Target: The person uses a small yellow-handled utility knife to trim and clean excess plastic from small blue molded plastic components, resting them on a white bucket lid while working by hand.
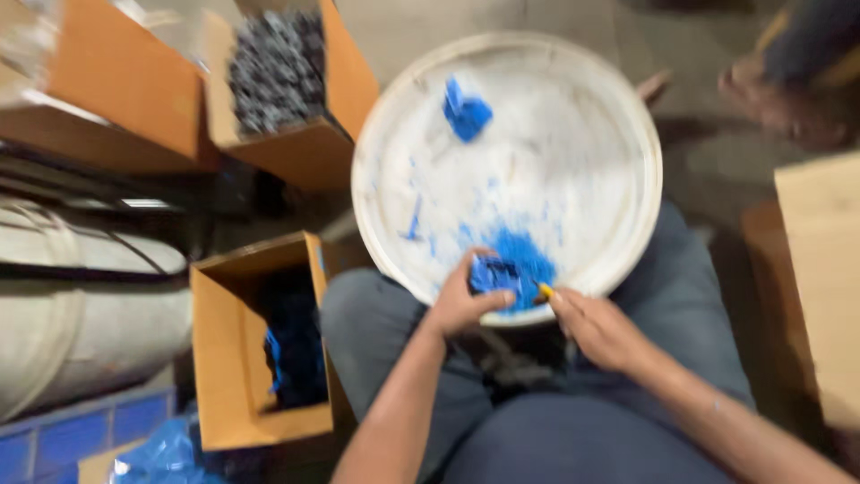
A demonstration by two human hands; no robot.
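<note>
1. Head view, blurred; looks down on a lap with a round white tray [618, 108] resting across the knees.
2. Left hand [461, 305] at near rim of tray, fingers closed round a small blue part [493, 273]; thumb on top, part pinched firmly.
3. Right hand [596, 327] just right of it, closed on a thin yellow-tipped tool [545, 290] pointing at the blue part; tip touching or just beside it, cannot tell which.
4. Blue shavings [528, 255] heaped at near edge of tray, touching the held part; scattered flecks further in.
5. Second blue piece [466, 115] lying alone at far side of tray, well apart from both hands.
6. Handling judgement: blue part looks light, stiff plastic, small enough for a fingertip pinch; best held by its body, clear of the edge facing the tool. Shavings loose, likely to spill if tray tilts.
7. Left of knees: open box [224, 358] with dark blue contents. Far left: box of grey parts [278, 72].
</note>
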